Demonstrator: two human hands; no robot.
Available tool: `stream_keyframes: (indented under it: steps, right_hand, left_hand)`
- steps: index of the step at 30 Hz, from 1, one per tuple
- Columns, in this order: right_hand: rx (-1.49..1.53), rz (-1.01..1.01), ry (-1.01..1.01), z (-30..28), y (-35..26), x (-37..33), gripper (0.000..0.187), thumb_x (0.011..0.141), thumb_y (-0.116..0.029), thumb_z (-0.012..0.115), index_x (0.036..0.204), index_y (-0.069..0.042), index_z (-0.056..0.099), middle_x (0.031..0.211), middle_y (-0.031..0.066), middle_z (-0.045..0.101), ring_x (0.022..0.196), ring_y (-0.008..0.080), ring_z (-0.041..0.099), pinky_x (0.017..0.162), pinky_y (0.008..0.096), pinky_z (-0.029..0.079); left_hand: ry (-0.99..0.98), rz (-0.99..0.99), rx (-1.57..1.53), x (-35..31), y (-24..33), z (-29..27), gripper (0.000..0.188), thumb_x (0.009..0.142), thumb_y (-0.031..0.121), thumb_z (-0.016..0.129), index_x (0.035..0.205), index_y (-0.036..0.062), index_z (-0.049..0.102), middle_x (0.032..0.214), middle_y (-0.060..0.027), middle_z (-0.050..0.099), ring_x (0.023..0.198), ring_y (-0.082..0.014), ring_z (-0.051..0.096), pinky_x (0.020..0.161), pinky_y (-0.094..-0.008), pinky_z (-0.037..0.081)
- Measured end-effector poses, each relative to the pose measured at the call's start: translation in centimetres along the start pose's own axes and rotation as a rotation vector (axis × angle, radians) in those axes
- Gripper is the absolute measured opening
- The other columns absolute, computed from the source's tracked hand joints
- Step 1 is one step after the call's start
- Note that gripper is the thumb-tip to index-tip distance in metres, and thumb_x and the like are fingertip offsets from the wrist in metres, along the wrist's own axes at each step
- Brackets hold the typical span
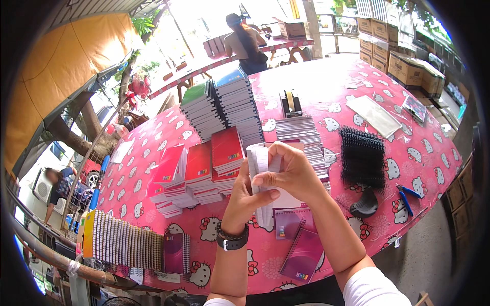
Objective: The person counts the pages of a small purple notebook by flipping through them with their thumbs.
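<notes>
Above the middle of the table, a small pad of white lined pages [260,158] is upright between my two hands. My left hand [245,196] grips its lower left side, thumb across the front. My right hand [288,171] is closed round its right side, fingers curled over the top. Whether the pad is bound is hidden by my fingers. Just below my hands lie a purple spiral notebook [302,255] and another purple notebook [287,224], partly overlapped. Behind my right hand rises a stack of unbound pads [301,131].
Tall notebook stacks [237,97] and red notebooks [227,148] stand left of centre. A row of spiral notebooks [122,239] lines the near left edge. Black binding coils [362,158], blue pliers [406,199] and a tape dispenser [291,104] are right and far. A person [247,46] sits beyond.
</notes>
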State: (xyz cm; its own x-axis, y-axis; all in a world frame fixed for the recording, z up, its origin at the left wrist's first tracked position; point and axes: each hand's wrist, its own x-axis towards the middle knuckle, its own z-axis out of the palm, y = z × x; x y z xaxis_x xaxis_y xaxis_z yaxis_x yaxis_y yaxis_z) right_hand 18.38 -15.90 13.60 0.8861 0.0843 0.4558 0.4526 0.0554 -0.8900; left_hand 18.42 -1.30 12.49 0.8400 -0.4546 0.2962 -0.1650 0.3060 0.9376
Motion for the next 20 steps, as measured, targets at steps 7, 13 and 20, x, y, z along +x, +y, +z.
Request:
stream_keyframes:
  steps: [7, 13, 20]
  right_hand:
    - [0.019, -0.023, -0.002, -0.1, 0.4, 0.0, 0.04, 0.066, -0.028, 0.083, 0.077, -0.005, 0.051, 0.068, -0.0037, 0.051, 0.063, 0.0009, 0.044, 0.051, 0.0181, 0.036]
    - [0.012, -0.034, -0.01, 0.1, 0.2, 0.1, 0.039, 0.067, -0.026, 0.082, 0.079, -0.005, 0.052, 0.069, -0.0042, 0.052, 0.064, 0.0001, 0.046, 0.052, 0.017, 0.037]
    - [0.047, -0.003, -0.023, -0.1, 0.8, 0.1, 0.035, 0.069, -0.022, 0.081, 0.081, -0.005, 0.053, 0.07, -0.0036, 0.055, 0.066, 0.0002, 0.048, 0.053, 0.0171, 0.038]
  left_hand:
    - [0.002, -0.009, -0.025, 0.0, -0.4, -0.1, 0.07, 0.068, 0.002, 0.07, 0.128, 0.0032, 0.035, 0.106, -0.0028, 0.052, 0.097, -0.0104, 0.052, 0.08, -0.026, 0.044]
    - [0.004, -0.018, -0.027, -0.1, -0.3, -0.3, 0.068, 0.068, 0.002, 0.07, 0.127, 0.0033, 0.036, 0.106, -0.0029, 0.052, 0.097, -0.0107, 0.052, 0.08, -0.026, 0.044]
    - [-0.013, -0.025, -0.017, -0.1, -0.6, -0.6, 0.069, 0.068, 0.004, 0.069, 0.128, 0.0033, 0.035, 0.108, -0.0032, 0.052, 0.1, -0.012, 0.051, 0.085, -0.0279, 0.042]
